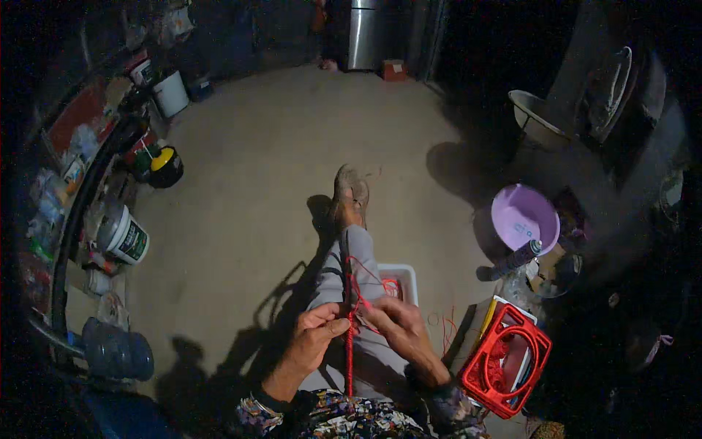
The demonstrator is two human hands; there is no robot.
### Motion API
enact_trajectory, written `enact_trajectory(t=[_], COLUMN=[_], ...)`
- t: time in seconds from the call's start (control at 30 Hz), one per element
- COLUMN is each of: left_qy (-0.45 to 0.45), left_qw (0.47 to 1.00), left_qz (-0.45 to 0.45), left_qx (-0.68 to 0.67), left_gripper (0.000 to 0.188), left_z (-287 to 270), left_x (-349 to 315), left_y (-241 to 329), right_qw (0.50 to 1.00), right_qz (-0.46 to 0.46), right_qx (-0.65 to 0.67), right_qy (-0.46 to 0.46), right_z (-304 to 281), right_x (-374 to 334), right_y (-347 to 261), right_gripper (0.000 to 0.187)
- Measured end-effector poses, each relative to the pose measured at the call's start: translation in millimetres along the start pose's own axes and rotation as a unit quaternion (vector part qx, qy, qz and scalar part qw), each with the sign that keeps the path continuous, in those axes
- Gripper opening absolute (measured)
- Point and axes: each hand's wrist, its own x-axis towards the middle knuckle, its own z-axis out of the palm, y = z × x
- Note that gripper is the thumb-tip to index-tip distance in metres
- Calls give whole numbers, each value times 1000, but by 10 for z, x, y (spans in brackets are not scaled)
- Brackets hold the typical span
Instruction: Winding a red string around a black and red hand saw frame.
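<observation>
A narrow red corded strip (pixel 349 362) runs up the middle of my lap, over grey trousers. Above it, a thin dark strip (pixel 344 256) continues along the legs. My left hand (pixel 314 338) pinches the red work at its upper end between thumb and fingers. Just opposite, my right hand (pixel 397 325) has its fingers closed on loose red cord (pixel 357 287), slightly smeared by motion. Loops of the cord rise above both hands. Beyond the right hand, a white plastic basket (pixel 412 282) holds more red cord (pixel 392 287).
At my right stands a box with a red plastic frame (pixel 475 366) and red cord. Further right are a purple basin (pixel 504 212) and a spray can (pixel 521 256). Cluttered shelving, a white bucket (pixel 130 238) and a large water bottle (pixel 121 351) line the left.
</observation>
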Motion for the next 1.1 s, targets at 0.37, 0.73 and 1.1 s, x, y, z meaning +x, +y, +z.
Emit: enact_trajectory(t=[0.37, 0.73, 1.1], left_qy=[0, -10, 21], left_qw=[1000, 999, 1000], left_qz=[-2, 4, -8], left_qx=[-24, -38, -11], left_gripper=[36, 33, 40], left_z=[-4, 63, -44], left_x=[-5, 65, 5], left_y=[-28, -45, -84], right_qw=[980, 986, 994], right_qz=[195, 131, 14], right_qx=[-25, -61, -102], right_qy=[-35, 84, 42], right_z=[-519, -322, -1], right_x=[-2241, -957, -785], right_y=[1621, 470, 460], right_gripper=[18, 36, 14])
